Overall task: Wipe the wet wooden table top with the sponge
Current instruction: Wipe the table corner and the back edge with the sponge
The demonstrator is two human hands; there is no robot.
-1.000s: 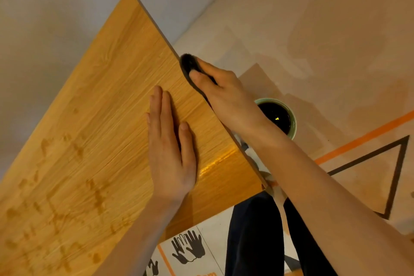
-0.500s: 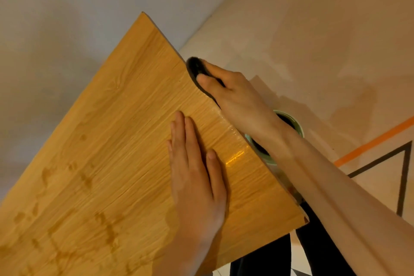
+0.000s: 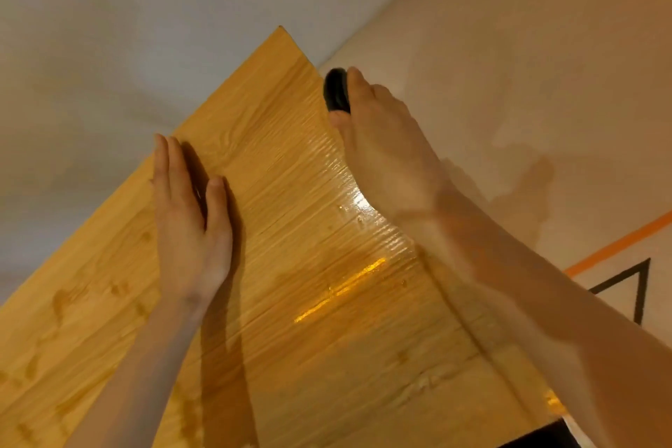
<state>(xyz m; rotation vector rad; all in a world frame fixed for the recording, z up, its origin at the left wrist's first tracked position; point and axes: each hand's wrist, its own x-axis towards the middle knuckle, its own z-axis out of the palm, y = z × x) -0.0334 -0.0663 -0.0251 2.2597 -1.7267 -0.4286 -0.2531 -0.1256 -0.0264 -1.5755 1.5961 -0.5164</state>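
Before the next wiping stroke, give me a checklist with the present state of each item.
1. Sponge in hand: ok, the right hand grips the dark sponge at the table's right edge.
2. Sponge flat on the wood: cannot tell, it sits at or just past the edge.
3. Table steadied: ok, the left hand rests flat on the table top.
4. Left hand out of the sponge's way: ok, it lies apart, near the left edge.
5. Table dry: not ok, a glossy wet film and dark wet marks show.
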